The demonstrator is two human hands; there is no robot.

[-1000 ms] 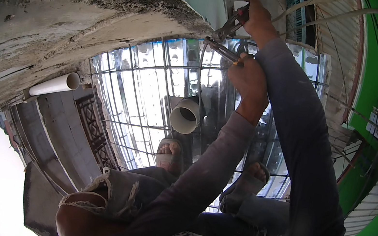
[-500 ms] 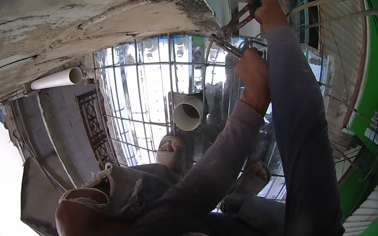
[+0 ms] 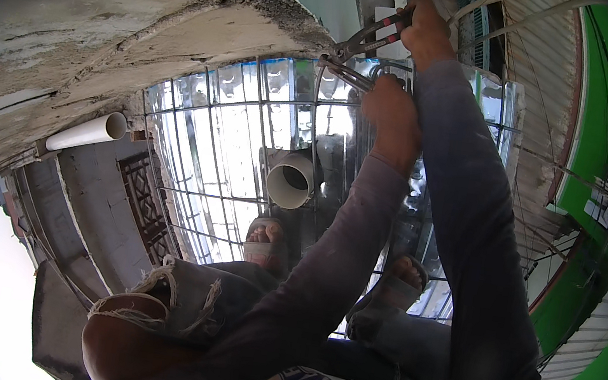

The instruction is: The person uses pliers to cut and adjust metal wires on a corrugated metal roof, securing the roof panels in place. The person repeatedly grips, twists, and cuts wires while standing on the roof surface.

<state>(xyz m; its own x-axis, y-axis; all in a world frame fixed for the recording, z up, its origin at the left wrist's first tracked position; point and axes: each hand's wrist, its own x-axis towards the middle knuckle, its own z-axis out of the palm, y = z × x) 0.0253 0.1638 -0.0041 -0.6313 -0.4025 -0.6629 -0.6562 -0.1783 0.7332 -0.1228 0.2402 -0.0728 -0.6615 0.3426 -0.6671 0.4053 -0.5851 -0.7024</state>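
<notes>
L hand (image 3: 392, 118) is closed round the handles of metal pliers (image 3: 351, 77), mostly hiding the grip. Their tips point up-left, nr the top end of a thin steel bar; can't tell if they bite it. R hand (image 3: 428, 32) is farther up, fingers wrapped on a 2nd tool, dark cutters w/ red-marked handles (image 3: 371, 44). Those handles stand apart; the cutters' head is just beside the pliers' tips, by the edge of the rough concrete wall (image 3: 141, 71). Too small to tell what, if anything, is btwn the blades.

Below the hands: a grid of steel bars (image 3: 263, 103) over shiny ribbed sheet (image 3: 228, 147). A wide pale pipe (image 3: 290, 201) pokes up thru it, open end facing up, approx. btwn the 2 sandalled feet (image 3: 263, 237). Another white pipe (image 3: 88, 133) juts out under the wall, far L. Green wall (image 3: 606, 117) on far R.
</notes>
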